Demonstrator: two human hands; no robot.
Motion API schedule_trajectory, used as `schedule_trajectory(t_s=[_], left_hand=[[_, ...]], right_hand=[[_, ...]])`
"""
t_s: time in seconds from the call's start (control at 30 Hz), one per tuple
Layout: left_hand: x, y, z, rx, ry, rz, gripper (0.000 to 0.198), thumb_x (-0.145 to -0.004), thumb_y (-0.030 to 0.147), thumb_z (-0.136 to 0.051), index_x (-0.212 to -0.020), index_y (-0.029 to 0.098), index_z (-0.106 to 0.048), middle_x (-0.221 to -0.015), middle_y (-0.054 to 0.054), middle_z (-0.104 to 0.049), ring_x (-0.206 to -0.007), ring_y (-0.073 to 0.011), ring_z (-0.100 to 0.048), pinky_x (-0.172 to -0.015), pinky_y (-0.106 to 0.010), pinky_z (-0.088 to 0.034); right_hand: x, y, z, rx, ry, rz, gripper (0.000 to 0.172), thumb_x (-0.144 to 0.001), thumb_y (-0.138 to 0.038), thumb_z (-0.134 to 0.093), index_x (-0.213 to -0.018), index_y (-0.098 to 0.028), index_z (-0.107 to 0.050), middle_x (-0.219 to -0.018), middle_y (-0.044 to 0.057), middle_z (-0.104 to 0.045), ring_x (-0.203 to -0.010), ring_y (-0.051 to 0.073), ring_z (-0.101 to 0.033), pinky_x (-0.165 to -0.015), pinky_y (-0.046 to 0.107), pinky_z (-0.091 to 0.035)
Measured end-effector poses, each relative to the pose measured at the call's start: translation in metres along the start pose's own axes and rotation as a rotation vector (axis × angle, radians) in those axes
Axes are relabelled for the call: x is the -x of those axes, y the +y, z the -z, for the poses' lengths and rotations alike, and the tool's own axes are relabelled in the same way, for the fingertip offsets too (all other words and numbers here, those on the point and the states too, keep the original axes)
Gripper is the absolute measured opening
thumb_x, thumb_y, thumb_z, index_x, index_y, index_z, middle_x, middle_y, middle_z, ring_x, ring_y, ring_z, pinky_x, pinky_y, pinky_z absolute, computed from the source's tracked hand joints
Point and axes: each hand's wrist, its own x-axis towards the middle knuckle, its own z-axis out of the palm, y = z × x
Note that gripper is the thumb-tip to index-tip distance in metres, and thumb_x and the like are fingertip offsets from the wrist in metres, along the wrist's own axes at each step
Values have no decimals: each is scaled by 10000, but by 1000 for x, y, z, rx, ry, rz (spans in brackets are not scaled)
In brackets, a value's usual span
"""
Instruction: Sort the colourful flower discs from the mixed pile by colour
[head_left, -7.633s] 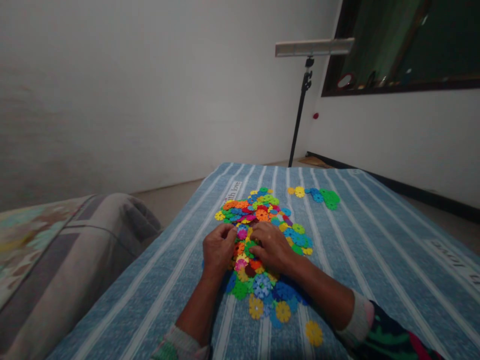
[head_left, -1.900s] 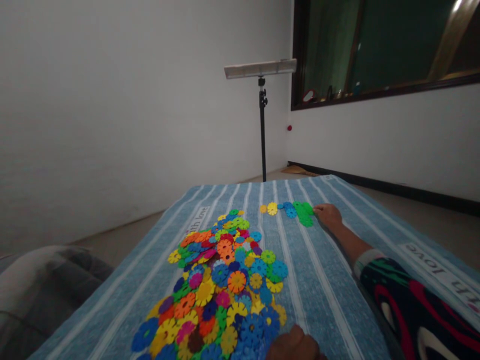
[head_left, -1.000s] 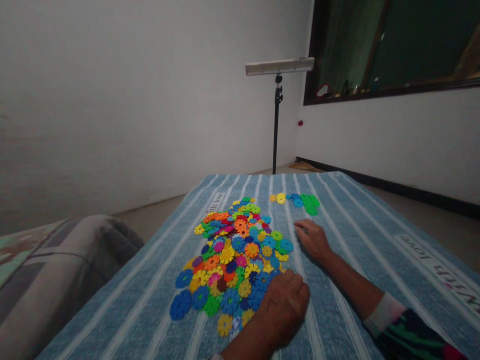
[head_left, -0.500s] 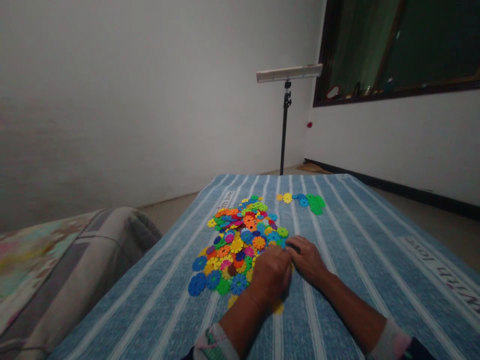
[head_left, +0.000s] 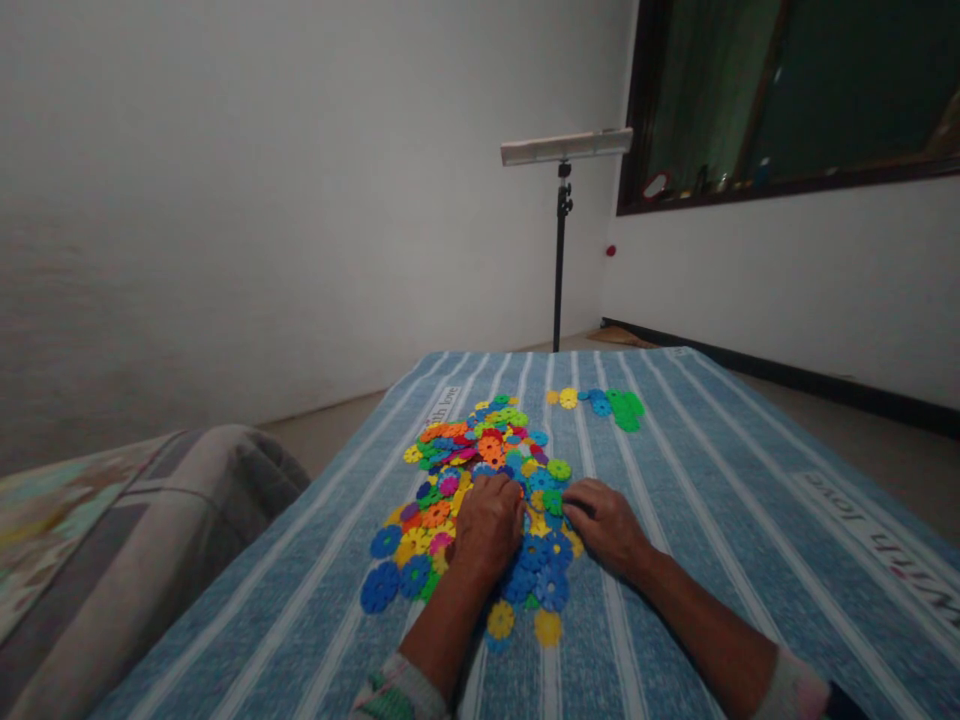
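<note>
A heap of colourful notched plastic discs [head_left: 436, 514], shaped like flowers, lies on the striped cloth. My left hand [head_left: 487, 528] is over the middle of the heap, its fingers bent down and close together among the discs; the fingertips are hidden. At the heap's right edge is my right hand [head_left: 606, 522], its fingers curled in towards the thumb. A green disc [head_left: 553, 502] shows right beside those fingertips, but I cannot tell whether they touch it. Blue discs [head_left: 551, 588] and a yellow disc [head_left: 548, 628] lie between my forearms.
Farther back on the cloth [head_left: 720, 560] lie a green cluster of discs [head_left: 626, 410], a few blue discs [head_left: 599, 402] and a yellow disc [head_left: 568, 398]. A black stand [head_left: 559, 270] rises beyond the far edge. To the left is a grey draped cover [head_left: 225, 500].
My left hand has moved left and away from my right hand onto the heap, uncovering blue discs. My right hand stays near the heap's right edge. The view has shifted slightly.
</note>
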Motion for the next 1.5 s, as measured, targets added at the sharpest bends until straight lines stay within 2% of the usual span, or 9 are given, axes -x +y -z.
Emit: schedule_trajectory(t_s=[0.17,0.33,0.57,0.73,0.97,1.2,1.33,1.4,1.5], left_hand=[[1,-6,-5,-57,73,-14,233,-924,216,-444,-756,196,-604,-784,-58,-651,-751,-200,-550,-716,-332,-414],[1,-11,-8,-70,137,29,236,-924,195,-436,-780,198,-623,-754,-50,-668,-751,-199,-582,-708,-314,-431],[1,-4,-4,170,242,44,162,-898,203,-503,-853,176,-656,-781,-48,-702,-753,-184,-629,-705,-299,-482],[2,5,0,368,232,47,135,-877,197,-529,-896,184,-662,-821,-33,-711,-790,-168,-649,-726,-295,-519],[7,16,-8,413,219,-75,252,-874,185,-517,-1100,178,-627,-965,-64,-730,-865,-182,-676,-777,-330,-556],[12,22,-13,438,205,-108,338,-866,157,-503,-1197,151,-571,-1005,-97,-722,-894,-197,-681,-789,-349,-569],[13,24,-14,455,239,-82,342,-871,135,-485,-1205,165,-547,-928,-65,-717,-836,-171,-682,-745,-319,-573],[15,27,-14,432,284,-114,302,-885,131,-470,-1177,151,-544,-875,-59,-709,-785,-167,-675,-699,-302,-571],[16,31,-14,370,358,-175,228,-904,123,-438,-1106,137,-545,-789,-53,-687,-692,-168,-642,-618,-284,-550]], right_hand=[[0,3,0,6,-4,13,155,-851,-188,-526,-819,-218,-674,-834,39,-659,-844,187,-597,-785,305,-455],[2,1,0,35,-6,26,159,-871,-202,-513,-823,-218,-663,-833,38,-653,-839,187,-592,-781,309,-455],[5,-8,-1,69,43,125,139,-892,-201,-516,-869,-207,-653,-864,53,-668,-852,197,-584,-801,328,-453],[5,-17,-1,9,98,147,148,-907,-219,-518,-920,-195,-663,-863,59,-684,-841,195,-601,-781,328,-471],[5,-26,-3,-130,136,126,168,-910,-242,-536,-990,-199,-678,-913,62,-700,-863,184,-623,-806,316,-490],[3,-32,4,-219,88,68,158,-891,-241,-548,-881,-203,-700,-854,48,-696,-826,173,-632,-781,294,-487],[-19,-14,21,-194,122,-17,192,-878,-268,-534,-804,-197,-697,-815,48,-689,-788,170,-634,-729,272,-487],[-43,6,29,-95,188,-49,216,-872,-279,-518,-798,-193,-702,-812,51,-690,-786,179,-633,-722,278,-485],[-91,41,36,165,121,-78,232,-859,-227,-498,-802,-180,-718,-854,67,-695,-844,187,-631,-795,290,-474]])
